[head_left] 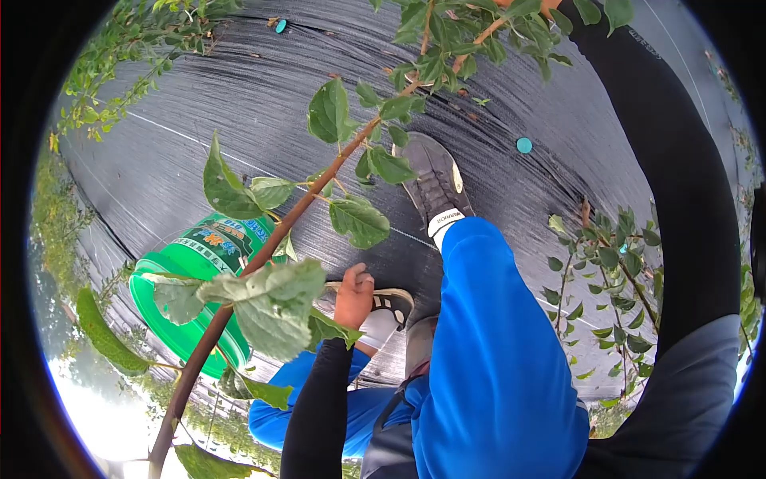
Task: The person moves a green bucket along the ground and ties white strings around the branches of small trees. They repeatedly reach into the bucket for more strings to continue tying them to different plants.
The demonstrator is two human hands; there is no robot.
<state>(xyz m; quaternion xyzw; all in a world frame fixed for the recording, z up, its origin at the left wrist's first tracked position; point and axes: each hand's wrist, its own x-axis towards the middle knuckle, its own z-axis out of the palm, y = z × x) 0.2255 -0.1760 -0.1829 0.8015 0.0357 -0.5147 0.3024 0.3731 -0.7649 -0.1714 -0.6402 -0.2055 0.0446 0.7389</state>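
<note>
A leafy branch (300,206) runs diagonally across the head view, from the lower left up to the top right. My right hand (549,6) is at the top edge among the leaves at the branch's upper end; most of it is cut off or hidden, so its grip does not show. Lower down, my left hand (353,295) hangs near my shoe with its fingers curled in. Whether anything is inside those fingers is hidden. To the left of this hand, partly behind the branch, is a green bucket (171,259) with a printed label.
Black ground sheet (487,191) covers the ground, with small teal discs (523,145) on it. My shoe (433,172) and blue trouser leg (503,343) fill the middle. Leafy plants grow at the right (618,295) and upper left (159,40).
</note>
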